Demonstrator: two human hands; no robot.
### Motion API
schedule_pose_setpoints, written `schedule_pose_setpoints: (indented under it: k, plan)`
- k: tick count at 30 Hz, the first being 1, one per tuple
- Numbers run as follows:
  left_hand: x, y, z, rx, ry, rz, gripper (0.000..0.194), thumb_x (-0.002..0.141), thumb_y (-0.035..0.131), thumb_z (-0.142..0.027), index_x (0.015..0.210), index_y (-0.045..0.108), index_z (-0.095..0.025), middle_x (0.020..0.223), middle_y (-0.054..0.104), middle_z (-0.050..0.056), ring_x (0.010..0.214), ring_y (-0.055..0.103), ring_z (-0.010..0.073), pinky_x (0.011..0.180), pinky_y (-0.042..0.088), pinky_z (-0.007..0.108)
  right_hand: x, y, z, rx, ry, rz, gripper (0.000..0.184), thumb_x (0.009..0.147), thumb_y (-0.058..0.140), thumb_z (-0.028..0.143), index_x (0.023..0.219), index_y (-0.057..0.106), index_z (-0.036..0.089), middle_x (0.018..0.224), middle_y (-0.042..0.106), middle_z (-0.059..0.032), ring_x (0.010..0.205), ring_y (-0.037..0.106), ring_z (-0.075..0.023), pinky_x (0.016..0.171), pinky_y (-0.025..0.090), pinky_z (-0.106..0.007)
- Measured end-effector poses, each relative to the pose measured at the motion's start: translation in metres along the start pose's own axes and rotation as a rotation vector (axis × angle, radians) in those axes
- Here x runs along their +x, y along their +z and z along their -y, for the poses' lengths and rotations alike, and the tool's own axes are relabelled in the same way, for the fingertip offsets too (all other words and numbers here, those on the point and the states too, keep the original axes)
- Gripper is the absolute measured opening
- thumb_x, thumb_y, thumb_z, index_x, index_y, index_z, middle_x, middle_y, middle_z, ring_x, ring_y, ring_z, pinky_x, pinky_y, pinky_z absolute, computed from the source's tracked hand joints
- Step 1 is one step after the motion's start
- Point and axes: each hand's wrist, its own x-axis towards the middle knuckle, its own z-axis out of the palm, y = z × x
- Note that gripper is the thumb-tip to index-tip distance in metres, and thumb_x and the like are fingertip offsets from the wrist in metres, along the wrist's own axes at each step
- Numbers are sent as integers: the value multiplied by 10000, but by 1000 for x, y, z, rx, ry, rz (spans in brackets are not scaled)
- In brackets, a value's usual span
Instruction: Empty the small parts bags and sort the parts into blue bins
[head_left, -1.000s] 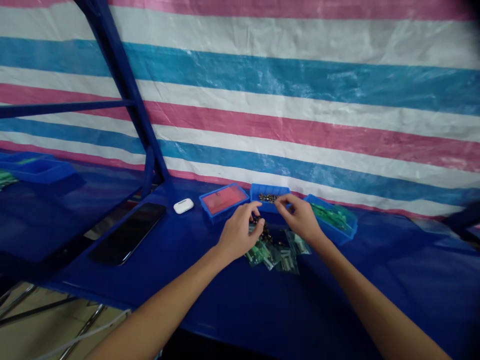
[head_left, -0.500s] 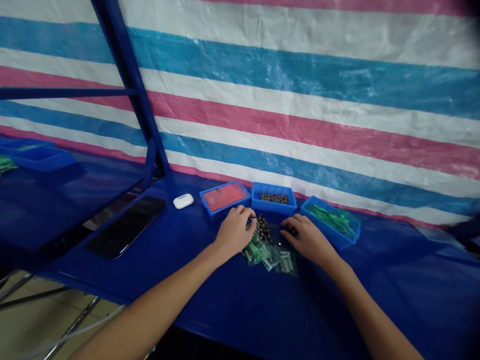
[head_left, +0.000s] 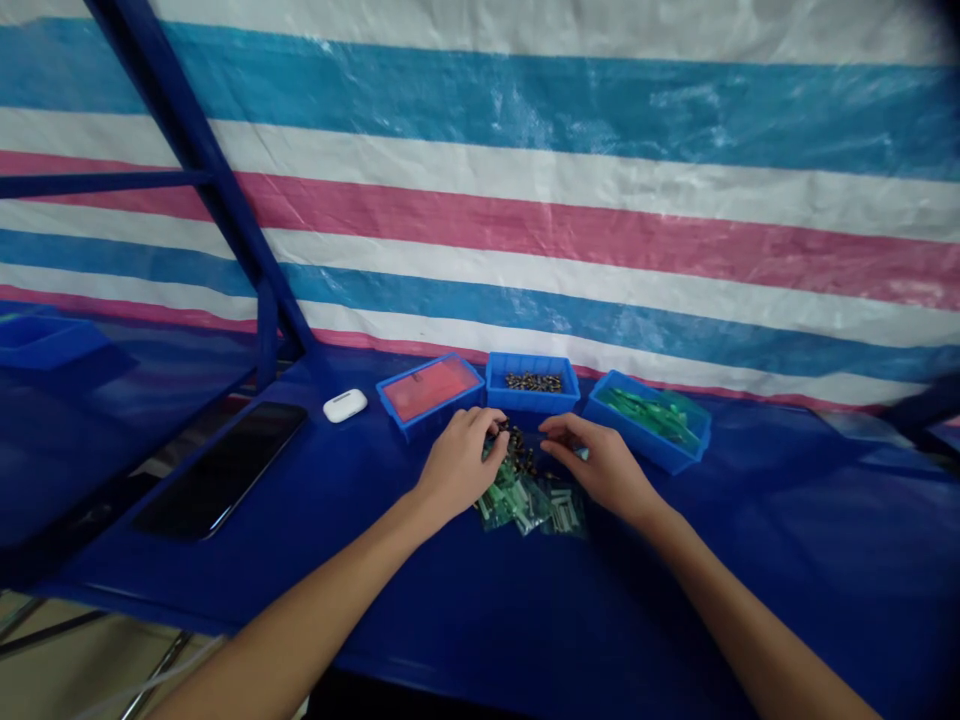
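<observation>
both hands (head_left: pixel 532 462) curled over small parts (head_left: pixel 523 452)

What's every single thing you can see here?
Striped sheet: one, pink-white-blue, behind
Frame: one, blue, left
Tables: two, blue, front and far left
Phone: one, black, left
Case: one, white, beside phone
Bins: three, blue, back; red, metallic, green contents
Another bin: at least one, blue, far left
Loose pieces: many, brassy-dark, between hands
Packets: several, clear-green, before pieces
Metal legs: silvery, count unclear, lower left
Left hand: one, bare, by pieces
Right hand: one, bare, above packets
</observation>
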Motion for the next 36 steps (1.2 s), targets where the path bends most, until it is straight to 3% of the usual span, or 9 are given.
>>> schedule_pose_setpoints:
  k: [6,9,12,18,23,28,32,34,36]
  plan:
    - [-1,-2,-5,-56,16,11,260,934,480,-250,1189,513,-210,919,642,35,931,559,210,815,477,356,-2,9,5,319,86,36,168,911,543,338,1001,639,233,893,697,-24,810,663,-179,751,524,-320]
    - [-2,-4,-9,-40,93,42,288,897,565,-301,1172,532,-224,948,640,34,960,549,215,817,482,353,-2,13,9,641,175,90,203,882,587,391,988,579,218,835,690,-19,790,671,-175,750,548,-327]
    - [-3,-6,-11,-22,194,41,245,886,595,-337,1100,567,-221,969,649,32,965,541,209,810,487,341,-3,18,15,722,208,88,248,844,630,435,917,582,203,803,675,-16,725,644,-156,668,537,-292]
    - [-3,-3,-7,-138,252,-62,152,904,587,-337,961,634,-204,920,678,37,892,589,175,802,499,314,-4,19,22,568,216,43,294,833,625,465,848,630,172,742,643,-13,608,538,-115,543,438,-241]
    - [-3,-1,-3,-168,254,-124,121,899,598,-297,938,667,-205,891,695,32,865,612,166,787,507,308,-5,15,21,473,196,51,272,849,607,433,930,661,180,795,667,-31,677,577,-143,596,465,-263]
    - [-1,-7,-3,-141,264,-80,132,892,608,-305,979,661,-220,906,692,25,902,601,170,808,499,300,-5,9,27,334,138,67,219,876,581,391,936,661,196,843,684,-29,737,611,-159,655,479,-278]
    - [2,-11,-1,-67,180,-76,326,887,607,-367,1175,576,-219,933,660,33,924,590,182,808,496,308,20,-5,33,108,46,-149,212,901,545,372,905,659,194,801,670,-25,662,580,-136,593,436,-259]
    - [3,-11,2,-35,135,-109,279,921,550,-334,1172,569,-213,907,649,28,906,590,178,803,492,308,40,-11,30,-49,-21,-270,232,912,521,371,887,657,184,784,661,-37,637,557,-132,595,420,-267]
    - [5,-11,5,-4,103,-135,211,945,496,-293,1114,592,-212,890,646,27,900,591,176,819,481,314,56,-14,22,-201,-62,-263,230,899,538,368,847,657,178,765,646,-50,667,561,-149,623,415,-283]
